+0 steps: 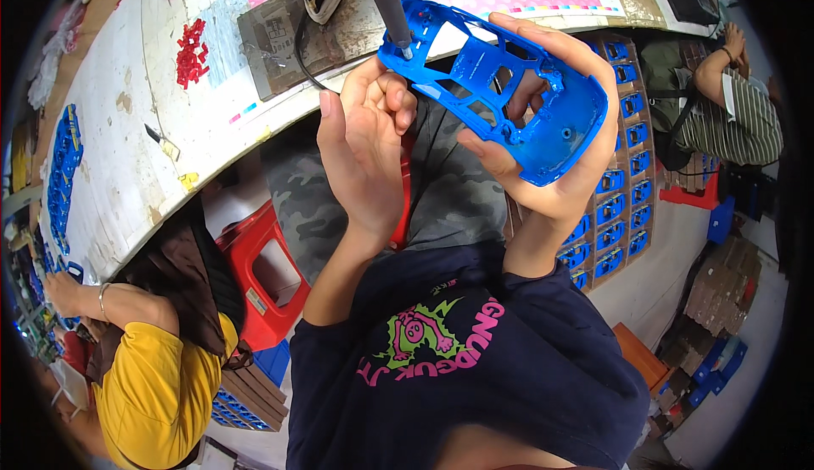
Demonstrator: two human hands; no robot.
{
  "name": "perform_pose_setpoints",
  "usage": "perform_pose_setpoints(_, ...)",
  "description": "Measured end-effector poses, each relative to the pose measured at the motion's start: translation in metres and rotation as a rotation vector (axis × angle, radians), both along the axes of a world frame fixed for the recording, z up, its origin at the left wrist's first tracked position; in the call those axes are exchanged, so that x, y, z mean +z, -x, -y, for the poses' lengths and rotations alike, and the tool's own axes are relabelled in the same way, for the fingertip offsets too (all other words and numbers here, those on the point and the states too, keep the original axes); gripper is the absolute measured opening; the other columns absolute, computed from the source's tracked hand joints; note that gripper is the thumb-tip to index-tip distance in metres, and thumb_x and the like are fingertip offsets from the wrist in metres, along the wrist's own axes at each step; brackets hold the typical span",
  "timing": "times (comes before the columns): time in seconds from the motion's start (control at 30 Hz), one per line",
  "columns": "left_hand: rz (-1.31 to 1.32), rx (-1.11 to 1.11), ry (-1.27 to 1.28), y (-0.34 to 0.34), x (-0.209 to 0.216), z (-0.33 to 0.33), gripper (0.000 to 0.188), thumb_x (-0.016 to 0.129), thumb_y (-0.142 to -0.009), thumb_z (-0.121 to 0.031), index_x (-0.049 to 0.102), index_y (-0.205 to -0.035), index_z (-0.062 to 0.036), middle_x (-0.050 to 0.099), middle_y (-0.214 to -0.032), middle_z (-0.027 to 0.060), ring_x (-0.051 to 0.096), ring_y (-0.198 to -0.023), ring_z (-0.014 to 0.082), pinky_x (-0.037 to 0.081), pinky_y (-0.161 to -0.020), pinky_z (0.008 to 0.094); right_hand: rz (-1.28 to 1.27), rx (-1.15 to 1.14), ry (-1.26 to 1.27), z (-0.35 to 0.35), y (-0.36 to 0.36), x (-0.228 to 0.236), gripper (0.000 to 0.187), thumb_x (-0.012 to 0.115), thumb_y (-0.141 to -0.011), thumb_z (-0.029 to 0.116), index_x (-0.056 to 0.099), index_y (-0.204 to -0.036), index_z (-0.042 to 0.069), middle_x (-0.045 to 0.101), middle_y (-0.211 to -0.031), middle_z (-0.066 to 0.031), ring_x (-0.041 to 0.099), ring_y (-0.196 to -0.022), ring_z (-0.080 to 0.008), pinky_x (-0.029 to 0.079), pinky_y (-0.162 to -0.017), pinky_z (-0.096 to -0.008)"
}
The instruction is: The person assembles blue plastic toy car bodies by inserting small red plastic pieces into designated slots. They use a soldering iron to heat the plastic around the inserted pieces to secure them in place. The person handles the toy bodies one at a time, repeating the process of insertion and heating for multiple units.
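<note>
A blue plastic toy car body shell (483,71), its hollow inside facing up, is held at its right end by my right hand (577,165). The thumb presses the near rim and the fingers wrap round the far side; one finger shows through an opening. At the shell's left end, the metal tip of a dark upright rod tool (392,12) meets the plastic. Just below that end is my left hand (369,131), palm up, with loosely curled fingers and the thumb apart. Its fingertips are close to the shell's edge; whether they touch it is partly hidden.
On the white table (110,173) lie small red parts (192,54), a dark metal plate (297,41), a small blade (161,141) and a row of blue shells (64,173). A yellow-sleeved person (161,377) works at left. Trays of blue shells (623,173) stand at right.
</note>
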State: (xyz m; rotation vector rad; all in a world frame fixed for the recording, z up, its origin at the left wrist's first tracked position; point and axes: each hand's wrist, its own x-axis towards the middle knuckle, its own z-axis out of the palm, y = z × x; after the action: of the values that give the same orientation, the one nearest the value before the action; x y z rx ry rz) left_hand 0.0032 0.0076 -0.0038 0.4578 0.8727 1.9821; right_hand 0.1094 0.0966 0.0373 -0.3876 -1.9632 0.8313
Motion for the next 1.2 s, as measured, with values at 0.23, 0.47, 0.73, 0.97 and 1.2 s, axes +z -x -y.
perform_pose_setpoints(0.23, 0.032, 0.036, 0.021, -0.0023, 0.0039, -0.0014, 0.069, 0.020, -0.084, -0.051, 0.034, -0.114, 0.0098, 0.036, -0.076, 0.0028, 0.032, -0.069, 0.0111, 0.027, -0.065, 0.0225, 0.002, 0.006, 0.019, 0.0014, 0.0001, 0.0011, 0.063, 0.076, -0.053, 0.018, 0.045, -0.104, -0.003, 0.055, -0.103, -0.0166, 0.045, -0.059, -0.0026, 0.033, -0.050, -0.0115)
perform_pose_setpoints(0.47, 0.045, 0.045, 0.014, -0.0040, 0.0059, -0.0019, 0.067, 0.019, -0.084, -0.050, 0.037, -0.112, 0.0090, 0.036, -0.074, 0.0024, 0.031, -0.068, 0.0108, 0.025, -0.064, 0.0228, 0.015, -0.008, 0.011, 0.0032, -0.0008, 0.0017, 0.064, 0.076, -0.053, 0.017, 0.044, -0.105, -0.004, 0.055, -0.103, -0.0164, 0.045, -0.060, -0.0028, 0.034, -0.051, -0.0117)
perform_pose_setpoints(0.73, 0.031, 0.046, 0.031, -0.0039, 0.0053, -0.0027, 0.067, 0.019, -0.084, -0.050, 0.037, -0.111, 0.0090, 0.036, -0.074, 0.0025, 0.031, -0.068, 0.0107, 0.025, -0.063, 0.0227, 0.022, -0.030, 0.012, 0.0035, -0.0021, 0.0020, 0.065, 0.077, -0.053, 0.018, 0.044, -0.106, -0.004, 0.055, -0.103, -0.0162, 0.045, -0.060, -0.0029, 0.033, -0.051, -0.0121)
perform_pose_setpoints(0.97, 0.030, 0.047, 0.038, -0.0040, 0.0066, -0.0030, 0.067, 0.019, -0.084, -0.050, 0.037, -0.111, 0.0091, 0.036, -0.074, 0.0023, 0.031, -0.068, 0.0108, 0.025, -0.064, 0.0228, 0.008, -0.032, 0.014, 0.0034, -0.0022, 0.0011, 0.066, 0.078, -0.054, 0.019, 0.044, -0.106, -0.004, 0.055, -0.103, -0.0163, 0.043, -0.056, -0.0030, 0.032, -0.050, -0.0125)
perform_pose_setpoints(1.2, 0.026, 0.048, 0.028, -0.0036, 0.0058, -0.0048, 0.067, 0.019, -0.084, -0.049, 0.038, -0.111, 0.0095, 0.036, -0.075, 0.0024, 0.031, -0.068, 0.0108, 0.026, -0.064, 0.0230, 0.009, -0.033, 0.013, 0.0029, -0.0023, 0.0004, 0.067, 0.078, -0.054, 0.019, 0.044, -0.107, -0.003, 0.054, -0.104, -0.0166, 0.043, -0.057, -0.0033, 0.033, -0.050, -0.0129)
